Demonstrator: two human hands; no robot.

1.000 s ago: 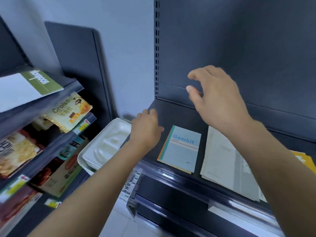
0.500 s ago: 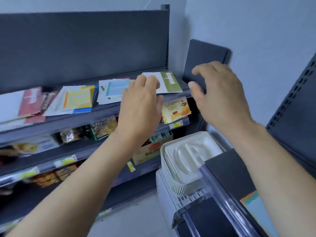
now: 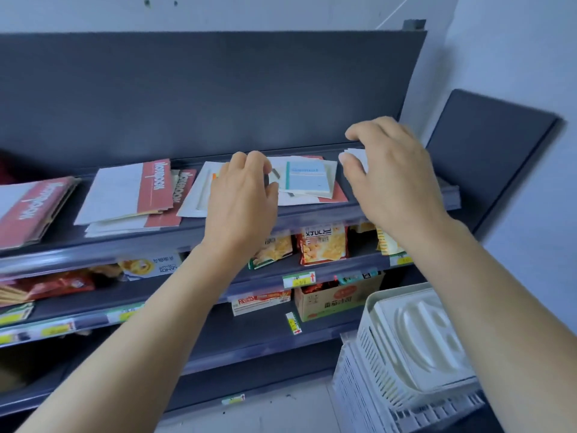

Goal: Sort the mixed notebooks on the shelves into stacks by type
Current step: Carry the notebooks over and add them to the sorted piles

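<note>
Both hands have closed in over the top shelf [image 3: 125, 246] since a moment ago, and the left grip [image 3: 242, 195] now hovers above a white notebook [image 3: 198, 195] with its fingers loosely curled and holding nothing. At its 3 o'clock the right grip [image 3: 384, 179] is likewise loosely spread and empty, hanging over a white-covered notebook [image 3: 357, 154]. Between them a blue notebook [image 3: 307, 179] lies flat on a mixed pile, with red-banded notebooks [image 3: 156, 185] stacked at the left grip's 9 o'clock.

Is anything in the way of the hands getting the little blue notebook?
No, nothing visible. The blue notebook lies uncovered on top of its pile, between the left hand and the right hand.
</note>
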